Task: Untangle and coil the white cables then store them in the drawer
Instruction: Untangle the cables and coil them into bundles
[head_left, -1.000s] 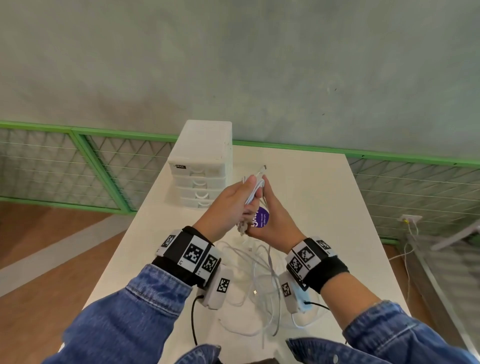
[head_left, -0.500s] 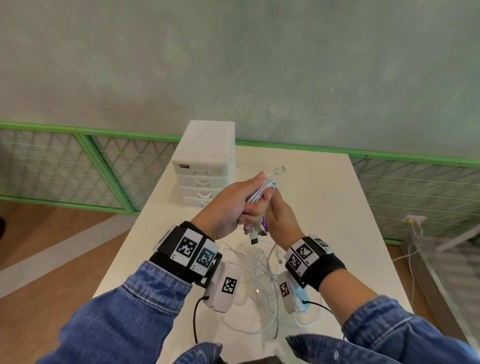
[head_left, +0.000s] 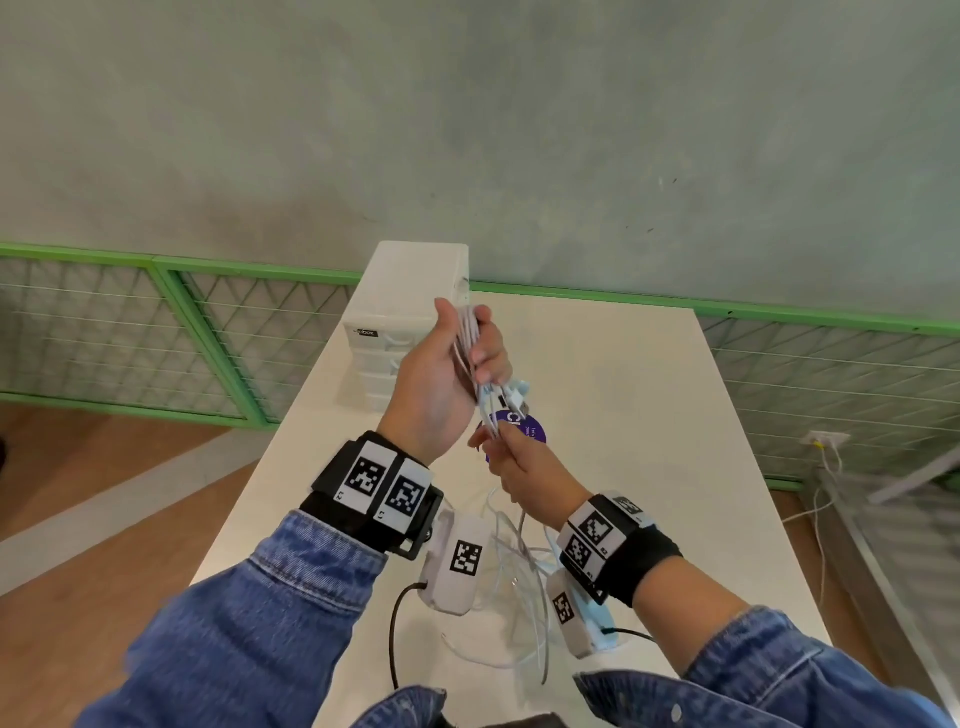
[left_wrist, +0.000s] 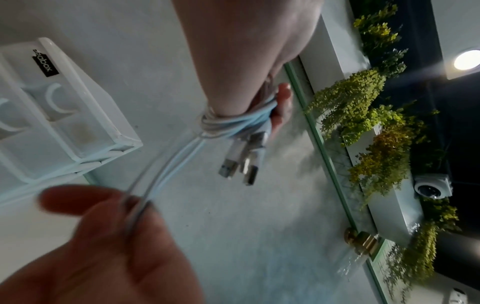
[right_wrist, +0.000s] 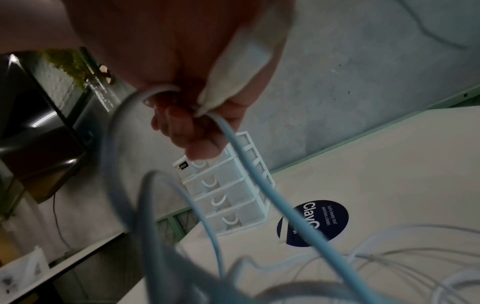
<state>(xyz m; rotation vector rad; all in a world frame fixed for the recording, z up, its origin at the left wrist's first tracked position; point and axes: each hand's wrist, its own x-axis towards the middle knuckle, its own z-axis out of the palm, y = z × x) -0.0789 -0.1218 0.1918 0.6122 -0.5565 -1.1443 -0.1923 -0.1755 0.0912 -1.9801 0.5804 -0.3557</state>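
My left hand (head_left: 462, 348) is raised above the white table (head_left: 649, 415) and grips a wound bundle of white cables (head_left: 469, 325). USB plugs (left_wrist: 241, 162) stick out of the coil (left_wrist: 233, 121) at its lower end. Just below, my right hand (head_left: 493, 435) pinches two strands (left_wrist: 148, 181) that run from the coil. These strands lead down to a loose tangle of white cables (head_left: 519, 597) on the table between my wrists. The white drawer unit (head_left: 400, 322) stands behind my left hand with all its drawers closed.
A round purple sticker (right_wrist: 311, 222) lies on the table under my hands. A green mesh railing (head_left: 208, 332) runs behind the table, in front of a grey wall. Wooden floor lies to the left, and a wall socket with cords (head_left: 826, 441) sits at the right.
My left hand has lifted the bundle up and to the left, turning its palm toward me. My right hand has slid down the strands, and the hands have come apart.
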